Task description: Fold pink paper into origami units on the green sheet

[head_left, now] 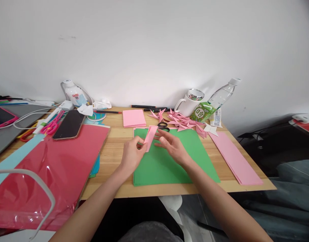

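Note:
A narrow folded piece of pink paper (pixel 150 137) is pinched in my left hand (pixel 134 151), held just above the green paper sheets (pixel 174 164). Close on its other side is my right hand (pixel 171 145), fingers apart; whether its fingertips touch the paper I cannot tell. Right behind lie black-handled scissors (pixel 163 126), partly covered by the sheets. Folded pink paper stars (pixel 182 120) are piled beyond my right hand. Behind my left hand rests a stack of pink paper squares (pixel 134 118).
On the right lie long pink strips (pixel 239 159). A white mug (pixel 188 104), a green snack packet (pixel 203 111) and a tilted clear bottle (pixel 224 94) stand at the back. Left are a phone (pixel 69 125), pink scissors (pixel 53 123) and red paper in plastic (pixel 61 164).

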Demonstrator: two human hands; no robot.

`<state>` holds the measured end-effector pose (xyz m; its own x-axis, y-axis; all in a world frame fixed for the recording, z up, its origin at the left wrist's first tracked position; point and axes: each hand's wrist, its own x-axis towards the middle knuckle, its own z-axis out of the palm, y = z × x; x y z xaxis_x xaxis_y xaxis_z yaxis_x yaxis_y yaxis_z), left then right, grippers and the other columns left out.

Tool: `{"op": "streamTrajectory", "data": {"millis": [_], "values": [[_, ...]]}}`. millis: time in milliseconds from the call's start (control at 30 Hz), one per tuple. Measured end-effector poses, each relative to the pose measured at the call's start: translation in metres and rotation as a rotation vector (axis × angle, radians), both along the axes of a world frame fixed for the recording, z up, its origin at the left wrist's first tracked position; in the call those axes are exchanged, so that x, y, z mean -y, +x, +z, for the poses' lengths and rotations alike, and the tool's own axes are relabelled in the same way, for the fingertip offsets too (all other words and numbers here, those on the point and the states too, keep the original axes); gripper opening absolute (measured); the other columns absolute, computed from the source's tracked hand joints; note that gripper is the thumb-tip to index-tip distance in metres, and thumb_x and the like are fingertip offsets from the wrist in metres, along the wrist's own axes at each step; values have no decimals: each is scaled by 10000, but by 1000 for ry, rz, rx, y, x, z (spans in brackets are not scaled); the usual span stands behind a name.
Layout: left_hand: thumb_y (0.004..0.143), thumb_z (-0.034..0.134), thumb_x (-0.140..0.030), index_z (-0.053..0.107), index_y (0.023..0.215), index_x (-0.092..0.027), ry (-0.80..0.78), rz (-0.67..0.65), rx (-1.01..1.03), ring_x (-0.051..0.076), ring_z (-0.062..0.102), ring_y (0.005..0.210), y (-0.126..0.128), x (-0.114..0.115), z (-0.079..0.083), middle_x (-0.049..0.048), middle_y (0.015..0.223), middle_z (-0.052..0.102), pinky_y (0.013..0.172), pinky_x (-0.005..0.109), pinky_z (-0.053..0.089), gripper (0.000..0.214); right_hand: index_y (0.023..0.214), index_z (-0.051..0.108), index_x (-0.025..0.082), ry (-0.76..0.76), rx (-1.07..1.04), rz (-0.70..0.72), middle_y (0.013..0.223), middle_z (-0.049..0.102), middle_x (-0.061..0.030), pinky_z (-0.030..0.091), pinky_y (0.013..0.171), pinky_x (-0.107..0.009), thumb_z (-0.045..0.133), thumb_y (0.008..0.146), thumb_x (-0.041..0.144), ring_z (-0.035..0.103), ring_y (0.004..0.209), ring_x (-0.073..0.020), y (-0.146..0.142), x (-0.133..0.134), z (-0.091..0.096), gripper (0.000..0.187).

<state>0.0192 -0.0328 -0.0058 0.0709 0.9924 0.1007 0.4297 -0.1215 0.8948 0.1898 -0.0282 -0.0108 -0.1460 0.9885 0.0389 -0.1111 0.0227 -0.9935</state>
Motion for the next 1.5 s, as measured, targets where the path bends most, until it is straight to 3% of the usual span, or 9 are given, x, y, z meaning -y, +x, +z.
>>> {"op": "streamTrajectory", "data": {"millis": [333,467,600,700,900,1067,1267,1400,1500], "values": [[652,675,-380,498,485,-166,-150,-368,167,85,448,449,4,-28,12,-42,509,512,415,205,316,324,1146,564,189,-96,-47,220,907,683,-27,530,712,-318,707,703,403,647,812,-190,-17,-19,11,512],[665,667,-466,316,429,-178,-57,-194,146,63,341,437,-1,-35,10,-69,448,302,415,200,255,513,991,651,180,-191,-130,231,871,704,-37,516,738,-329,739,659,403,652,787,-194,-6,-24,8,409],[727,648,-393,577,698,-154,-32,-136,223,125,545,648,-8,-38,9,-8,674,572,559,215,425,252,855,686,171,-244,-111,154,783,708,-29,504,614,-288,748,635,431,633,675,-170,1,-27,4,346],[718,670,-370,632,948,-147,-113,-195,324,192,610,824,-12,-40,7,61,896,664,666,275,497,322,828,694,159,-247,-44,142,720,696,-12,472,546,-252,749,637,424,598,600,-140,2,-26,1,331],[679,700,-349,699,894,-124,-207,-177,372,212,630,775,-19,-41,4,71,828,703,638,298,508,311,741,707,161,-331,-142,183,649,677,5,475,529,-231,762,642,353,587,554,-114,5,-26,6,223],[770,581,-210,730,920,-182,21,-323,195,188,626,799,-22,-42,6,68,865,686,664,284,494,213,893,694,185,-420,-250,104,731,688,-4,530,545,-222,755,639,268,605,577,-107,11,-32,7,274],[824,417,-91,692,1035,-239,391,-401,-61,202,597,1047,-18,-42,-8,86,1159,631,856,379,489,377,1076,599,199,-393,-217,47,860,672,-53,579,593,-328,576,793,492,644,740,-177,8,-34,1,409],[794,522,-132,675,1070,-259,170,-472,-14,231,567,1109,-19,-39,-1,73,1248,589,880,390,490,340,1159,569,245,-219,-77,-23,818,630,4,548,627,-287,715,696,372,594,693,-138,8,-32,-2,501],[648,737,-249,547,1242,-235,-194,-568,256,249,591,1063,-18,-36,8,98,1265,573,797,330,522,624,1209,560,214,-63,40,-50,772,610,16,491,600,-248,718,690,331,554,664,-121,7,-31,-2,555]]}}
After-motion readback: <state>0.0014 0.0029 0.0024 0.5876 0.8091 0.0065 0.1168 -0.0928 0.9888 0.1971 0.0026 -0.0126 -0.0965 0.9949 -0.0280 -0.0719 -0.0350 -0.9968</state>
